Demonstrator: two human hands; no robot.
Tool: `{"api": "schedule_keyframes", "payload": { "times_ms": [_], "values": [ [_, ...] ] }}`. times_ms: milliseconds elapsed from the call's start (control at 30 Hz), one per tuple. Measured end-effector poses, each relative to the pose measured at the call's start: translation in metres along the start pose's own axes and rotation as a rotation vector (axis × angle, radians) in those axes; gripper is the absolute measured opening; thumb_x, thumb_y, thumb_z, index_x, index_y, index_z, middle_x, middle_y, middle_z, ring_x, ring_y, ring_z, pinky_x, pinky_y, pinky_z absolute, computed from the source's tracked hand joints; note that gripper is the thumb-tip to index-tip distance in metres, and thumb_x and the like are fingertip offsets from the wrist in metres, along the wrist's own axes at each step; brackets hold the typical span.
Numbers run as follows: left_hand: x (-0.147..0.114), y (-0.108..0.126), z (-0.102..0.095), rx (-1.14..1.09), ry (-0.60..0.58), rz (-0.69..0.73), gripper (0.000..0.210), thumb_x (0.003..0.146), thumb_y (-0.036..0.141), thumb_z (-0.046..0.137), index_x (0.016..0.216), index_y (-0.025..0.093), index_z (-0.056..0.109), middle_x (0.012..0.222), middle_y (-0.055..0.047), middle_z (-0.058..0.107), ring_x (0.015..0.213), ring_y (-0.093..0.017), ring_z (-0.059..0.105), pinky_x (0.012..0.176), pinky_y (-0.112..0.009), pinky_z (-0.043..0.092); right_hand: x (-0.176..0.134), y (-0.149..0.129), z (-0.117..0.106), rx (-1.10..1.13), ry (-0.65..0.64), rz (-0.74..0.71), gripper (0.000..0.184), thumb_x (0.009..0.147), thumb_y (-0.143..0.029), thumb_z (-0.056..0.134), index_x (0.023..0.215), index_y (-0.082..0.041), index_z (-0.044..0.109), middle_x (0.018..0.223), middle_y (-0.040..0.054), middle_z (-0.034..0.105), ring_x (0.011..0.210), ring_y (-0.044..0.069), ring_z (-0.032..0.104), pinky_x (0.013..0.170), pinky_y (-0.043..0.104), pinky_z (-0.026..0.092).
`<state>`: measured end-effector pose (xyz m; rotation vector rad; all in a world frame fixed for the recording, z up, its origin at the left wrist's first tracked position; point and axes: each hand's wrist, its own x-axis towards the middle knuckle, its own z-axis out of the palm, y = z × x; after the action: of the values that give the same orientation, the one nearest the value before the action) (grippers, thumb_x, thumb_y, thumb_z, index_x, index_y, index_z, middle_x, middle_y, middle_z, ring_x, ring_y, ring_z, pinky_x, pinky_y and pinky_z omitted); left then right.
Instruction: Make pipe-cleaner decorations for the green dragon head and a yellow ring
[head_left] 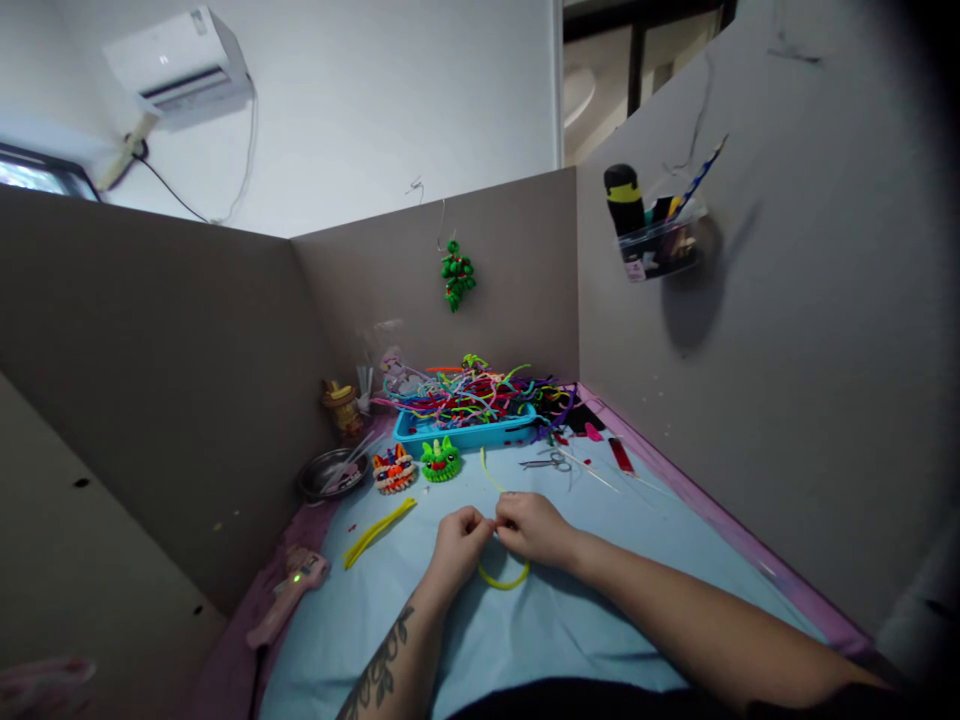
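Observation:
A yellow pipe cleaner runs through both hands, its lower part bent into a loop below them and a free end rising beyond. My left hand is closed in a pinch on it. Fingertip to fingertip with it, my right hand is also closed on the pipe cleaner; the exact grip is hidden by the fingers. To the left lies a bundle of yellow pipe cleaners. Beyond the hands sit a green animal-head figure and an orange and cream one, both made of fuzzy stems.
A blue tray heaped with coloured pipe cleaners stands at the back. Scissors lie at the right. On the left are a metal bowl and a pink glue gun with a green light. Grey partitions surround the table.

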<state>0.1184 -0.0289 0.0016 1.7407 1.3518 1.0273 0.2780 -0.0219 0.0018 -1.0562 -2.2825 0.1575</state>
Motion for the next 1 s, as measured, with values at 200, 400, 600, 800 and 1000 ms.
{"api": "schedule_keyframes", "payload": {
  "times_ms": [200,400,600,800,1000],
  "values": [
    [0.002,0.002,-0.001,-0.077,-0.018,-0.040,0.025,0.062,0.035,0.058,0.051,0.016,0.048,0.047,0.004,0.040,0.050,-0.009,0.034,0.050,-0.022,0.026,0.000,0.001,-0.001,0.010,0.001,-0.027,0.011,0.071,-0.011,0.052,0.063,-0.017,0.056,0.065,0.0001,0.057,0.063,0.012,0.051,0.058,0.021,0.035],
    [0.002,0.001,-0.004,-0.140,0.046,-0.038,0.029,0.064,0.039,0.058,0.051,0.016,0.047,0.047,0.005,0.038,0.049,-0.009,0.034,0.050,-0.022,0.027,0.000,0.001,-0.006,0.133,0.053,0.013,0.007,0.077,-0.018,0.055,0.074,-0.017,0.061,0.073,0.0005,0.059,0.068,0.012,0.054,0.062,0.021,0.038],
    [0.003,-0.001,-0.004,-0.180,0.087,-0.039,0.031,0.064,0.042,0.060,0.051,0.016,0.046,0.047,0.005,0.039,0.049,-0.009,0.034,0.050,-0.022,0.028,-0.001,0.002,-0.006,0.133,0.085,0.053,0.007,0.075,-0.014,0.054,0.074,-0.018,0.061,0.073,0.0008,0.059,0.070,0.013,0.054,0.063,0.022,0.039],
    [0.001,0.001,-0.003,-0.146,0.089,-0.020,0.028,0.066,0.040,0.061,0.055,0.015,0.052,0.048,0.004,0.043,0.049,-0.009,0.037,0.050,-0.022,0.029,0.000,0.002,-0.009,0.104,0.125,0.057,0.011,0.074,-0.011,0.051,0.068,-0.017,0.056,0.069,0.0002,0.056,0.067,0.013,0.052,0.062,0.022,0.037],
    [0.001,0.002,-0.003,-0.101,0.121,0.007,0.028,0.069,0.037,0.059,0.077,0.011,0.064,0.063,-0.001,0.057,0.051,-0.009,0.041,0.051,-0.022,0.033,0.003,0.005,-0.016,0.115,0.265,0.119,0.013,0.073,-0.010,0.048,0.063,-0.018,0.052,0.065,-0.0001,0.053,0.064,0.013,0.050,0.060,0.022,0.036]
  ]
}}
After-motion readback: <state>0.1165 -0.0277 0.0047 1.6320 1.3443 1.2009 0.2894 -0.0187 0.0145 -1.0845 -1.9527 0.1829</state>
